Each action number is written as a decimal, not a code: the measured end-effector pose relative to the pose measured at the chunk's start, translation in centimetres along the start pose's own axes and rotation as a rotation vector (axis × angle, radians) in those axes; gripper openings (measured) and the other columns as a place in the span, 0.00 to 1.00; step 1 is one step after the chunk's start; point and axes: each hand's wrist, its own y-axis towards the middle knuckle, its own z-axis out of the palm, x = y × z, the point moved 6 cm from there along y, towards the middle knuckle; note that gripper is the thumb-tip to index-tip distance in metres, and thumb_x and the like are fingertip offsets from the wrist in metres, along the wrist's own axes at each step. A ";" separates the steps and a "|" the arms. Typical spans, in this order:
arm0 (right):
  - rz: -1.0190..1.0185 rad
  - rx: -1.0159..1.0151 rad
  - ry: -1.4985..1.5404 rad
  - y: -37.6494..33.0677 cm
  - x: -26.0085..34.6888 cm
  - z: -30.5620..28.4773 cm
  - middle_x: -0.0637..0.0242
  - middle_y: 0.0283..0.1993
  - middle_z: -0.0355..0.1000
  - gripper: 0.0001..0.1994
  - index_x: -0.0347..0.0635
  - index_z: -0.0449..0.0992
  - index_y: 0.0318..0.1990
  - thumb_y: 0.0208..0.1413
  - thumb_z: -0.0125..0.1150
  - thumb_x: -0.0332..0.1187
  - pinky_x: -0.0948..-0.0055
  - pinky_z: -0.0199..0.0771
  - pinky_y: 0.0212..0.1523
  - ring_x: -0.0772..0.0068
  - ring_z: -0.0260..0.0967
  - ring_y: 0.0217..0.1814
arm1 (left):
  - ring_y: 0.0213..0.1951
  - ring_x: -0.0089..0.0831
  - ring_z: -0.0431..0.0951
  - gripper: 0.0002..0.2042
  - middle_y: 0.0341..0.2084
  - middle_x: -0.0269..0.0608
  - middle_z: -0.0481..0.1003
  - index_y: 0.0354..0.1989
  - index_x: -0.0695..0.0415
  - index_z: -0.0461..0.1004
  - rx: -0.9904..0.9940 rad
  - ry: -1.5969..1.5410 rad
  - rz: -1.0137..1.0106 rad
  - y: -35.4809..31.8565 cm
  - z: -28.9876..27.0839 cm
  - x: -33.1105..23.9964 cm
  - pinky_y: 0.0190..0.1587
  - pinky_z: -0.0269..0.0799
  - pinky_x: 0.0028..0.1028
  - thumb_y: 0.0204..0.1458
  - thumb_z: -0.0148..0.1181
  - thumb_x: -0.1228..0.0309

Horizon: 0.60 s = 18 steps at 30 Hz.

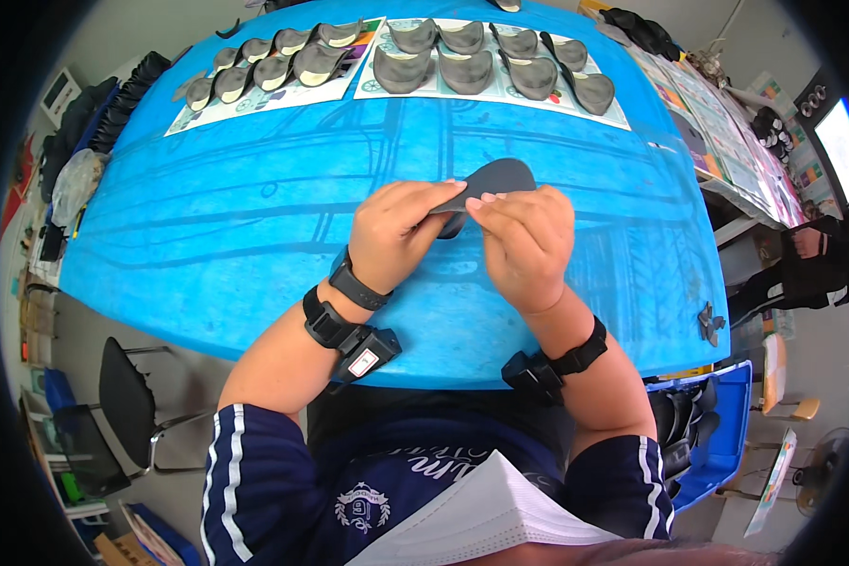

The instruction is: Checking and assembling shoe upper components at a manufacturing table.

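Observation:
Above the middle of the blue table, both my hands hold a dark grey, insole-shaped piece (pixel 502 177) with a rounded far end. My left hand (pixel 387 226) pinches its left part between thumb and fingers. My right hand (pixel 530 241) grips its near edge, thumb and fingertips pressed together on it. A darker curved part (pixel 452 226) shows below the piece between my hands; whether it belongs to the same piece I cannot tell. Farther off, several dark curved pieces with pale patches (pixel 403 71) lie in rows on printed sheets (pixel 368 87).
The blue-covered table (pixel 255 236) fills the middle. A blue crate (pixel 731 424) of dark pieces stands at the lower right. A black chair (pixel 127 401) is at the left. Another table with printed sheets (pixel 717 113) and a person in dark clothes (pixel 816 264) are at the right.

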 end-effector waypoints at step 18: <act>0.619 -0.316 0.207 -2.3 -3.7 -4.4 0.63 0.30 0.70 0.08 0.38 0.75 0.30 0.40 0.62 0.19 0.78 0.67 0.34 0.71 0.69 0.33 | 0.54 0.47 0.63 0.28 0.54 0.54 0.61 0.56 0.62 0.57 0.096 0.077 0.078 0.4 0.2 -0.4 0.55 0.60 0.36 0.43 0.54 0.79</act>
